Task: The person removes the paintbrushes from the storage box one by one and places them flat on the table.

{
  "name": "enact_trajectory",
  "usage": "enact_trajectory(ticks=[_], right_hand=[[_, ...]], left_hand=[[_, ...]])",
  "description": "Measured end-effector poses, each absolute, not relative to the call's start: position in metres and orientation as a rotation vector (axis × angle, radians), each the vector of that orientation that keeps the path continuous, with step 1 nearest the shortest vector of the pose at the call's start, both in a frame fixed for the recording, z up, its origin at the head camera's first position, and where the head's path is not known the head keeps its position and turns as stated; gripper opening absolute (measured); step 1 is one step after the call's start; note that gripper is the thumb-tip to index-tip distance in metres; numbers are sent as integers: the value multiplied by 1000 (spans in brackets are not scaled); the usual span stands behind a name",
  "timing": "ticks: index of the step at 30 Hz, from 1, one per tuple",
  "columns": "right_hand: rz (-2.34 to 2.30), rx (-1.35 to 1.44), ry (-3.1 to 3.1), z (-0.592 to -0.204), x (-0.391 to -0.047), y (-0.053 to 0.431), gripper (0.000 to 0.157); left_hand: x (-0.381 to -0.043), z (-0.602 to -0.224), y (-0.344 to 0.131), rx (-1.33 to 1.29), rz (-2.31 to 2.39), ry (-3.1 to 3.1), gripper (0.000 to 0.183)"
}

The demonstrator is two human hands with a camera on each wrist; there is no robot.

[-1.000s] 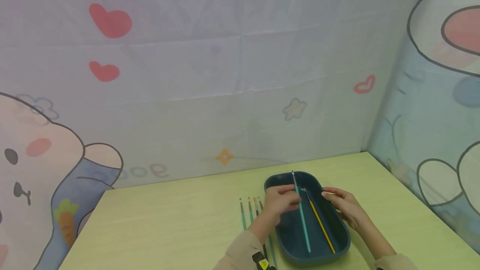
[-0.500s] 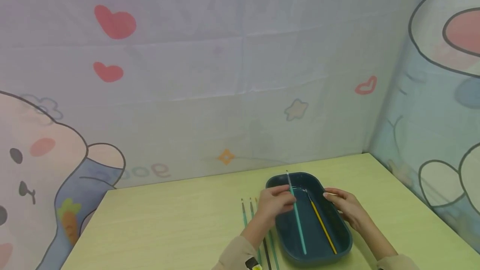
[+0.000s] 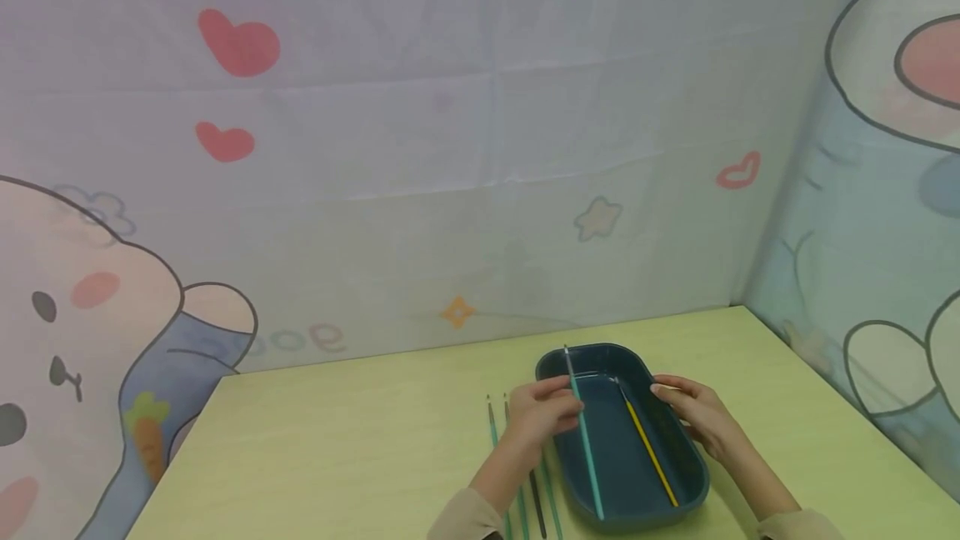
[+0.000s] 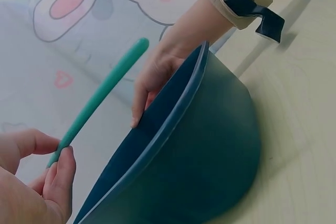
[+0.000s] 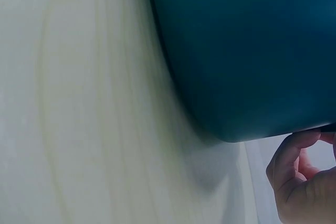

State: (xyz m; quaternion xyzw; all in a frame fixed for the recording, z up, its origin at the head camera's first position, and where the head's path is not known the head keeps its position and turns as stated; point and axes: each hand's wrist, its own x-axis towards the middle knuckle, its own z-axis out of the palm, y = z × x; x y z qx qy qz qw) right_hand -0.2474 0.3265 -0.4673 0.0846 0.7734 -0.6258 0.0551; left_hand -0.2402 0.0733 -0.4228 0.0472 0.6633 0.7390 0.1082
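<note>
My left hand [image 3: 542,415] pinches a teal-handled paintbrush [image 3: 588,461] between thumb and fingertips. The brush slants over the left side of a dark blue tray [image 3: 701,473], bristles pointing away. In the left wrist view, the handle [image 4: 107,87] rises from the fingertips beside the tray wall [image 4: 220,129]. My right hand [image 3: 696,413] grips the tray's right rim, thumb over the edge and fingers outside; the right wrist view shows its curled fingers [image 5: 294,156] at the tray's edge. Inside the tray lies a yellow-handled paintbrush [image 3: 651,452].
Several more paintbrushes [image 3: 551,494], teal and dark-handled, lie side by side on the table left of the tray, partly behind my left forearm. The pale wooden table [image 3: 337,448] meets a printed cloth backdrop [image 3: 420,148] at the back and right.
My left hand has moved left with the teal paintbrush, from over the tray's middle toward its left side. My right hand keeps its grip on the rim. The view has shifted slightly.
</note>
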Motion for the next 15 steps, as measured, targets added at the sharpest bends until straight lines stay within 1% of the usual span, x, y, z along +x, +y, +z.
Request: enact_trajectory(ticks=[8, 15], right_hand=[[-1914, 269, 2338, -467, -248, 326, 63], [-1912, 274, 2347, -468, -249, 327, 64]], left_hand=[[-237, -422, 65, 105, 2188, 1964, 42], [-236, -428, 58, 71, 2219, 1944, 43]])
